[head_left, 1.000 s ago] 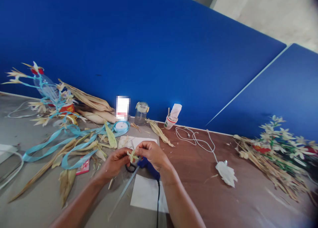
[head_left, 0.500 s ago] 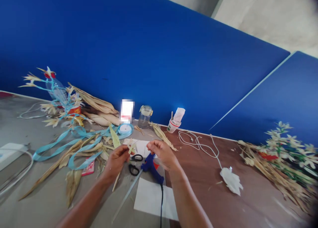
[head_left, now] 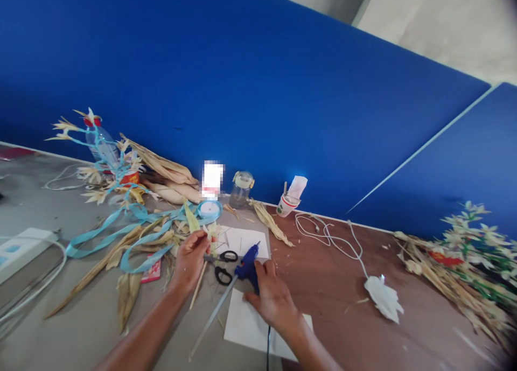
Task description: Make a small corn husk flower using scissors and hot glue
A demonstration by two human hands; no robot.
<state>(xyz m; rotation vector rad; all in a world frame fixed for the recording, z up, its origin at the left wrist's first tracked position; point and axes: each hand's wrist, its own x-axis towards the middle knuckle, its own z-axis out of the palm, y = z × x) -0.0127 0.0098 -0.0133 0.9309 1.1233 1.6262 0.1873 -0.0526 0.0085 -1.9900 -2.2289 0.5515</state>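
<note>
My left hand (head_left: 193, 254) pinches a small pale corn-husk flower piece (head_left: 211, 232) between thumb and fingertips. Over the handle of a blue glue gun (head_left: 247, 264) lies my right hand (head_left: 272, 293), thumb on one side and fingers on the other. The gun rests on the table with its nozzle pointing away from me, a long glue stick (head_left: 214, 316) sticking out of its back. Between the hands are black-handled scissors (head_left: 223, 275), their blades partly hidden by my left hand. White paper (head_left: 242, 325) lies under my right wrist, and another white sheet (head_left: 258, 242) is beyond the gun.
Light blue ribbon (head_left: 97, 244) and dried husks (head_left: 128, 301) spread at the left, near a bottle (head_left: 100, 145) with husk flowers. A glass jar (head_left: 241, 190), a paper cup (head_left: 287, 205) and a white cable (head_left: 323, 232) line the blue partition. White flowers (head_left: 470, 231) stand at far right.
My right hand has come down and toward me from beside the left hand onto the glue gun's handle. My left hand still holds the flower piece. The view has shifted slightly.
</note>
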